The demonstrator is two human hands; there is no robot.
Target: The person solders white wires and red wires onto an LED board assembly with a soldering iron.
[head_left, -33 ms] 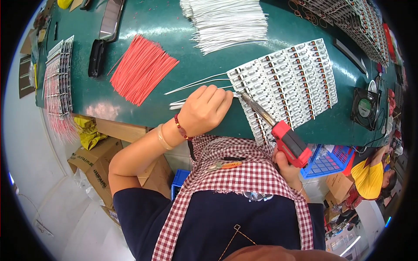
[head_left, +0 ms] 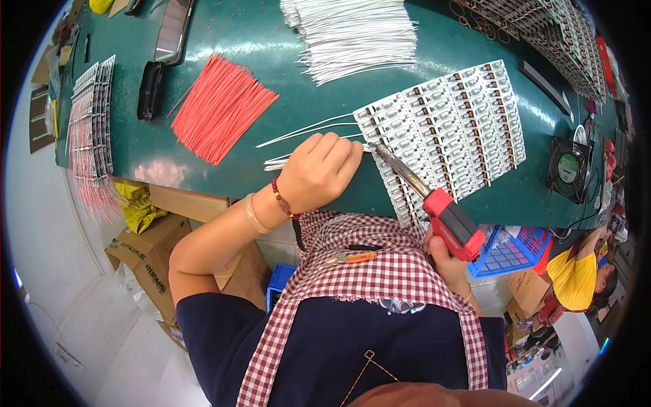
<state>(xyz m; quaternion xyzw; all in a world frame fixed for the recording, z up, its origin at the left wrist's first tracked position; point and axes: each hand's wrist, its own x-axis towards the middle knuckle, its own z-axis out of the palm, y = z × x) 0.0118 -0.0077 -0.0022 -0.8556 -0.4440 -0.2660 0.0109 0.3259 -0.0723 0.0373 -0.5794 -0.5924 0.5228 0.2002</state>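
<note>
My left hand (head_left: 320, 173) is closed over several short white wires (head_left: 278, 164), whose ends stick out on its left. A wire end beyond the fingertips meets the left edge of a white circuit board panel (head_left: 441, 125) with rows of small components. My right hand (head_left: 447, 263) grips a red and black soldering iron (head_left: 453, 224) from below. Its tip points up and left, at the panel's edge beside my left fingers. Two or three other white wires (head_left: 308, 130) stretch left from the panel's corner.
A bundle of red wires (head_left: 222, 108) and a pile of white wires (head_left: 352, 37) lie on the green table (head_left: 285, 95). Wired boards (head_left: 93, 122) are at far left, stacked panels (head_left: 549, 34) at far right. A small fan (head_left: 568, 168) stands near a blue basket (head_left: 510, 252). Another person (head_left: 576, 278) sits at right.
</note>
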